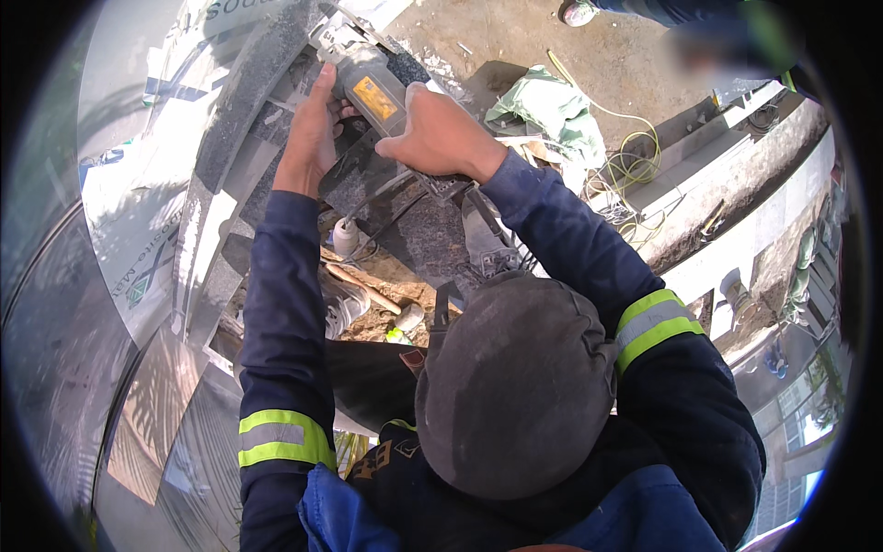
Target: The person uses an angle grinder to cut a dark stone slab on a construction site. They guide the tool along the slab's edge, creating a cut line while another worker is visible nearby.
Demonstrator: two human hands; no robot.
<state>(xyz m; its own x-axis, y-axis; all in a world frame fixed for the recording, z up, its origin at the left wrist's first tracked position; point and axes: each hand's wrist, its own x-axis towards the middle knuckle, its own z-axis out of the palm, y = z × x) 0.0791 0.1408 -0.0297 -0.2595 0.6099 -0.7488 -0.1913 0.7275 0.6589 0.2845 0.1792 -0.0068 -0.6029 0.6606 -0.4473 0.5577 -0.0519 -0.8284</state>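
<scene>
Both my hands are on a grey angle grinder (379, 94) with a yellow label, its head pointing away from me. My left hand (311, 129) grips the left side of its body near the front, thumb along the casing and fingertips curled underneath. Around the rear of the body my right hand (443, 134) is closed, its thumb towards the left. The grinder's disc cannot be made out. Below the tool lie dusty grey slabs (432, 230) with dark cords. A white bottle-shaped object (346, 236) stands beneath my left wrist.
A pale green sack (552, 106) and a coiled yellow cable (644, 152) lie to the right, before a stone curb (736, 189). Printed sheeting (138, 221) covers the left side. A wooden handle (368, 288) rests near a grey shoe (342, 304). Another person's shoe (579, 13) shows at the top.
</scene>
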